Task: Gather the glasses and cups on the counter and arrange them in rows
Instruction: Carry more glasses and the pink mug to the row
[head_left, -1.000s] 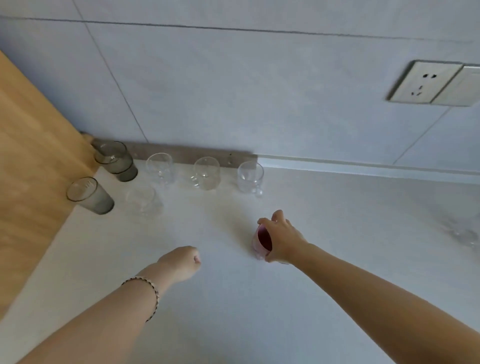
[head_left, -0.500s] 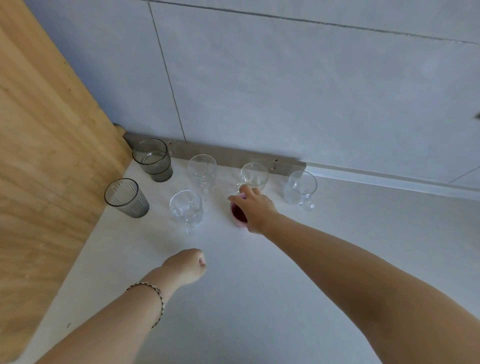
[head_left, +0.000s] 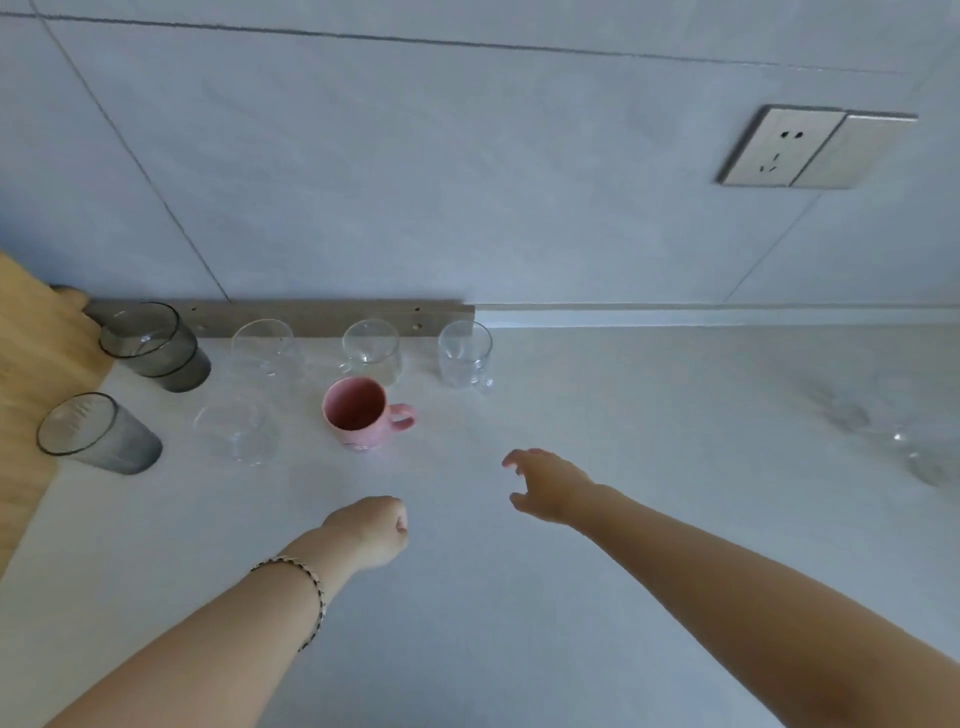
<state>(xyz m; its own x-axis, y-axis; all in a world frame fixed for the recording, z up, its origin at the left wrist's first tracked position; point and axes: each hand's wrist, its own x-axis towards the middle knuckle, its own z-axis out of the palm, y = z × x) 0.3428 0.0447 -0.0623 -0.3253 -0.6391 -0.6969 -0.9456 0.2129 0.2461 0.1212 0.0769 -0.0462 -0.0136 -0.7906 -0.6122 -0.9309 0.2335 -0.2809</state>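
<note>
While the pink mug (head_left: 358, 413) stands upright on the counter (head_left: 623, 415), handle to its right, my right hand (head_left: 548, 486) hovers right of it and nearer me, fingers loosely spread, touching nothing. My left hand (head_left: 371, 530) is curled into a fist in front of the mug, holding nothing. Behind the mug three clear glasses (head_left: 371, 348) line the wall. Left of it sits another clear glass (head_left: 236, 431), then two grey tumblers (head_left: 98, 434). Far right of the mug lies blurred glassware (head_left: 904, 441).
</note>
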